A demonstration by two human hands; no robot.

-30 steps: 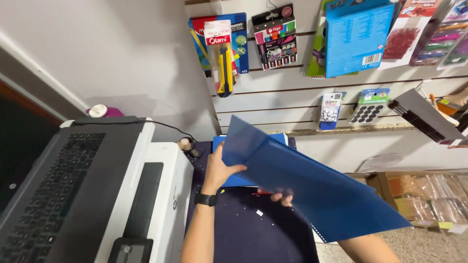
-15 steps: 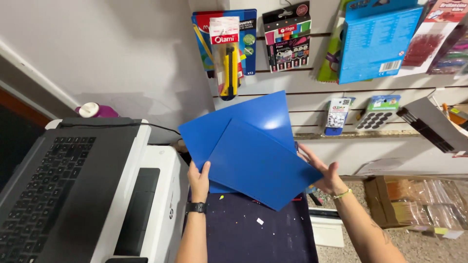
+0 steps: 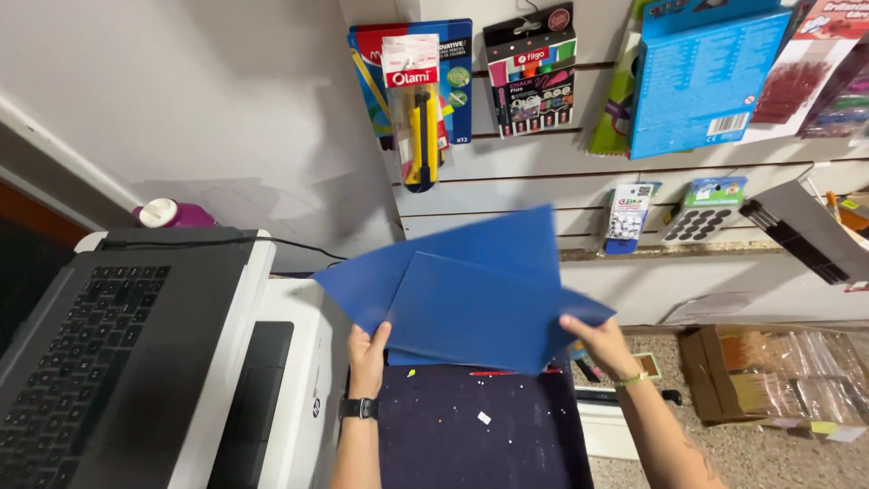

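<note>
Two blue plastic sheets (image 3: pixel 471 290) are held up in front of me, fanned apart, one overlapping the other. My left hand (image 3: pixel 367 355), with a black watch on the wrist, grips their lower left edge. My right hand (image 3: pixel 602 347), with a thin bracelet, pinches the lower right corner. Below the sheets lies a dark purple mat (image 3: pixel 480 430) speckled with small paper bits.
A laptop (image 3: pixel 100 353) rests on a white printer (image 3: pixel 290 380) at the left. A slatted wall (image 3: pixel 543 172) behind carries hanging stationery packs and a yellow utility knife (image 3: pixel 419 127). A cardboard box (image 3: pixel 715 376) and clear bags (image 3: pixel 797 367) sit at the right on a speckled counter.
The sheets were lifted from flat over the mat to upright and fanned apart. My right hand came into view and took the lower right corner; my left hand shifted to the lower left edge.
</note>
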